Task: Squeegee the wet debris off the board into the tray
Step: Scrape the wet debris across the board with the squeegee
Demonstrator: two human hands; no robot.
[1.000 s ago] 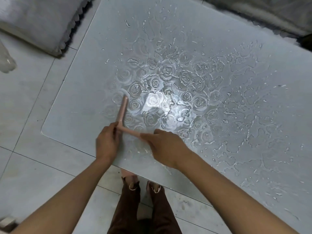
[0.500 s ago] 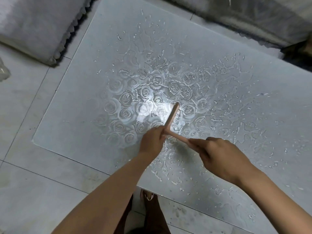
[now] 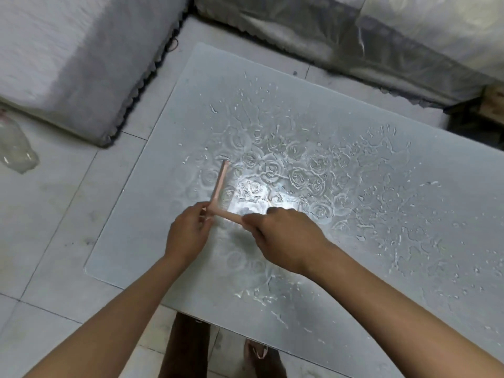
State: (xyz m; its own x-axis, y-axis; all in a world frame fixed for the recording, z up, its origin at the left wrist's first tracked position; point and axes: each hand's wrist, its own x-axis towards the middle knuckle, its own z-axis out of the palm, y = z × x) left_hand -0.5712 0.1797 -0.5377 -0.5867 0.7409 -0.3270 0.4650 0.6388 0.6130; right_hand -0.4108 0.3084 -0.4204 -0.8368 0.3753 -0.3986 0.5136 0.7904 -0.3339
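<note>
A large pale board point(image 3: 141, 227) with an embossed rose pattern lies flat over the tiled floor, covered in water streaks and droplets. On its left-centre part rests a pink T-shaped squeegee point(image 3: 219, 184), blade running away from me. My left hand point(image 3: 188, 233) pinches the near end of the blade at the joint. My right hand point(image 3: 283, 236) grips the handle, which points to the right. No tray is in view.
A white covered cushion point(image 3: 68, 55) sits at the back left, and plastic-covered furniture point(image 3: 354, 31) runs along the back. A clear plastic bottle point(image 3: 16, 151) lies on the floor at the left edge. My feet stand under the board's near edge.
The squeegee and both hands moved left across the board, from its centre to the left side of the rose pattern. The camera view shifted, showing more of the back furniture.
</note>
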